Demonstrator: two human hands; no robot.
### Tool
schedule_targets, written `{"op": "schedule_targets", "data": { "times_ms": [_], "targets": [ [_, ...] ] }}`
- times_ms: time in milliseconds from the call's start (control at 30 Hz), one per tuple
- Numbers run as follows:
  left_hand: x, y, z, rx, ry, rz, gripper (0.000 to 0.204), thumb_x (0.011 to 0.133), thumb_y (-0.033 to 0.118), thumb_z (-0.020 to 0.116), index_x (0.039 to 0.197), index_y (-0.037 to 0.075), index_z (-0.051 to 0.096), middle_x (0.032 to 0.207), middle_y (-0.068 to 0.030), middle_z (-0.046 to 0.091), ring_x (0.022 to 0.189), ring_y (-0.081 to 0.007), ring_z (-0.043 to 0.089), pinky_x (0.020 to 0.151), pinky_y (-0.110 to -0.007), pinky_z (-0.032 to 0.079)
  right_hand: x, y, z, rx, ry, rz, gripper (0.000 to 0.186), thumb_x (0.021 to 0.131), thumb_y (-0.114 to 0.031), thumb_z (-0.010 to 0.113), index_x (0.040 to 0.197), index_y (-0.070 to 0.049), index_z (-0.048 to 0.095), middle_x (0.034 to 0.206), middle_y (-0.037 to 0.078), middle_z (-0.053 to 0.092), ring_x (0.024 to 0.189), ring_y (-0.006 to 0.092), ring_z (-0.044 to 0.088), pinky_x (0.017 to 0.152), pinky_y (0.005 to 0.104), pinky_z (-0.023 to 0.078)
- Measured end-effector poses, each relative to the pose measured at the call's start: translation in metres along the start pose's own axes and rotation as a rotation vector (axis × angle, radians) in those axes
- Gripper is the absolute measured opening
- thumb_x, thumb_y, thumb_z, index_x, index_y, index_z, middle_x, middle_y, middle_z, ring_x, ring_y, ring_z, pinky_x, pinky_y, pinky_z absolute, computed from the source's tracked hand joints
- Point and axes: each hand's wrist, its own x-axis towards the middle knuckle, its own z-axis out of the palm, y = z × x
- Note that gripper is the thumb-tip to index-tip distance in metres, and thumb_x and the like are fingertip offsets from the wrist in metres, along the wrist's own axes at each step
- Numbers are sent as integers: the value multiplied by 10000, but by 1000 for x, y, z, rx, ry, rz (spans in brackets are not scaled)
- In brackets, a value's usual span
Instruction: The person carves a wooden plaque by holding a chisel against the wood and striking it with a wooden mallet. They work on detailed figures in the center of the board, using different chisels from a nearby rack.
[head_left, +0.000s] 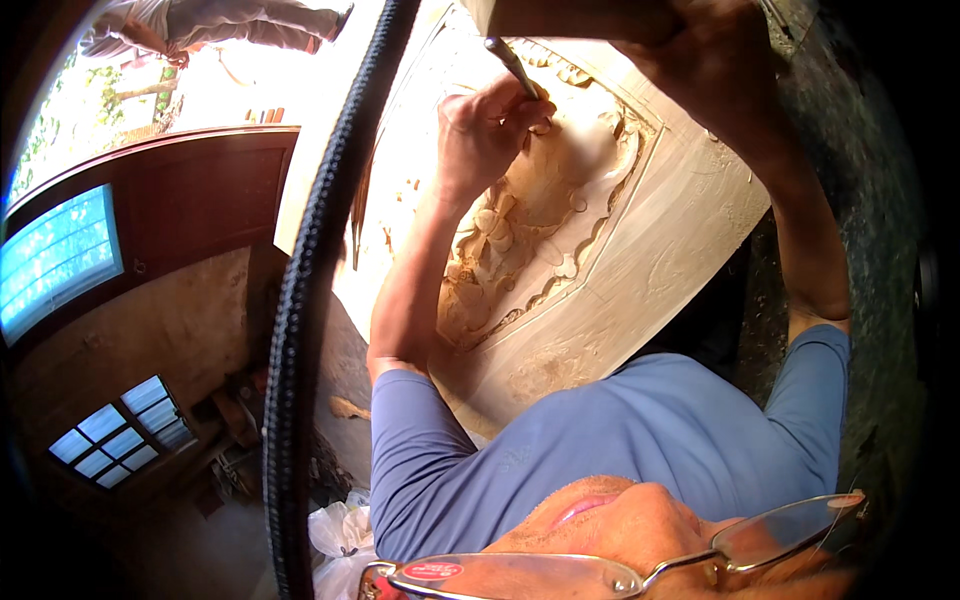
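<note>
My left hand (488,132) is closed around a carving chisel (511,66), which stands tilted with its upper end toward the top of the view. Its cutting tip is hidden by my fingers, close to the carved surface. Raised at the upper right, my right hand (700,50) grips a wooden mallet (575,18), partly cut off by the top edge. Beneath both hands lies a pale wooden panel (640,270) with a relief carving (500,225) of raised shapes inside a scalloped, lined border. Glare washes out part of the carving.
A black braided cable (318,240) crosses the left side of the view. Several tool handles (264,116) line up at the panel's far left. A dark red door (200,190) and a white plastic bag (342,535) are at the left. Another person's legs (220,22) show at the top left.
</note>
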Motion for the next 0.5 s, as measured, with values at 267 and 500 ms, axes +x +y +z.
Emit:
{"op": "schedule_targets", "data": {
  "times_ms": [267, 500],
  "targets": [
    [-6, 8, -2, 270, -51, 169, 75, 882, 107, 814, 881, 40, 781, 781, -63, 776, 674, -149, 756, 609, -279, 579, -6, -1, 9, -98, -29, -79, 540, 768, 38, 671, 1296, -71, 695, 1018, 175, 760, 875, 315, 757, 795, 400, 625],
    [2, 0, -5, 72, -55, 128, 80, 916, 92, 775, 881, 40, 724, 769, -61, 771, 652, -167, 752, 582, -290, 600, -6, -3, 19, 259, 198, 60, 474, 795, 32, 746, 1257, -58, 686, 963, 130, 754, 837, 230, 749, 752, 336, 599]
  ]
}}
